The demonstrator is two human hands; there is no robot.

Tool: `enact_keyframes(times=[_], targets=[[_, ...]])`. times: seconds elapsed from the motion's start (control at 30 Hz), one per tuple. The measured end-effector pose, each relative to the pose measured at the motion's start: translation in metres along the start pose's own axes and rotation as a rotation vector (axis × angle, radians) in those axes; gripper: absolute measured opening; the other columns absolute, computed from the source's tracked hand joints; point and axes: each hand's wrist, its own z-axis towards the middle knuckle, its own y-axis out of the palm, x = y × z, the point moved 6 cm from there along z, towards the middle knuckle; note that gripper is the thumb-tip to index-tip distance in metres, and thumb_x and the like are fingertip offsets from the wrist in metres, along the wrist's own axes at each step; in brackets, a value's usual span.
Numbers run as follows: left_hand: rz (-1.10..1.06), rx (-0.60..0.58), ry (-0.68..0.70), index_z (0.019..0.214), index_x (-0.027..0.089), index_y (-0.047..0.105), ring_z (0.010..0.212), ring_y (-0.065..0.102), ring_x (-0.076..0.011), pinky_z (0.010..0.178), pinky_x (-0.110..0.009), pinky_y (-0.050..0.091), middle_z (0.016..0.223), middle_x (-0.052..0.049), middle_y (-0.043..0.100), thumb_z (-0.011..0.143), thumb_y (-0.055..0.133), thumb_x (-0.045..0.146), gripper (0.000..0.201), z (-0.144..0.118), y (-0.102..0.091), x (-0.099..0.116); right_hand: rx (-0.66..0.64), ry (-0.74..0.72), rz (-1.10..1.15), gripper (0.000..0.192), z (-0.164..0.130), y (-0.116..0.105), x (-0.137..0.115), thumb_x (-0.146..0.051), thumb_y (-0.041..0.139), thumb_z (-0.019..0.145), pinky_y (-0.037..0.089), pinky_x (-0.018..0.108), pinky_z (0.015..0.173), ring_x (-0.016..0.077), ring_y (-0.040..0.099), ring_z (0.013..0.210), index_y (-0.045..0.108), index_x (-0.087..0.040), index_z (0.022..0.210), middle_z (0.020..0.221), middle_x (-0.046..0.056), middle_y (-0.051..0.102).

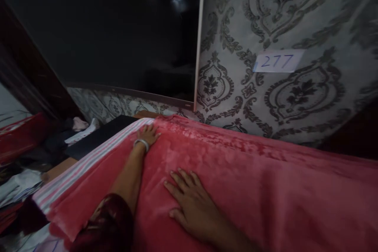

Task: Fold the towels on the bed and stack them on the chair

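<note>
A red plush blanket [236, 181] lies spread out in front of me, with a striped white, grey and pink border [97, 152] along its left edge. My left hand [149, 134] rests flat near the blanket's far left corner, close to the stripes, fingers spread. A pale bracelet [142, 144] circles that wrist. Nearer and to the right, my right hand [193, 202] presses palm down on the red pile, its fingers apart. Neither hand grips anything.
Behind the blanket stands a patterned wall [248, 98] bearing a paper label [279, 61] marked 277. A large dark TV screen [124, 35] hangs at upper left. Left of the blanket are a black flat surface [100, 134], crumpled light cloth [22, 185] and a red bag-like item [25, 134].
</note>
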Motion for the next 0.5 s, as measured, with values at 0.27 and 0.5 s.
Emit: enact_keyframes(times=[0.27,0.5], targets=[[0.07,-0.087,-0.011,0.155,0.028,0.033,0.15,0.022,-0.037,0.113,-0.068,0.026,0.165,-0.009,0.025,0.096,0.032,0.049,0.064,0.013,0.023,-0.016,0.077,-0.025,0.033,0.066,-0.004,-0.017,-0.005,-0.056,0.045,0.1,0.004,0.051,0.125,0.0238,0.005,0.153,0.028,-0.029,0.158,0.166,0.003,0.017],[0.098,-0.012,0.227,0.141,0.017,0.054,0.138,0.045,-0.037,0.114,-0.057,0.033,0.148,-0.015,0.052,0.092,0.043,0.05,0.06,0.006,-0.007,0.055,0.153,-0.061,-0.015,0.065,-0.005,-0.017,-0.002,-0.056,0.044,0.1,0.005,0.053,0.124,0.0251,0.004,0.153,0.03,-0.026,0.157,0.166,0.006,0.018]])
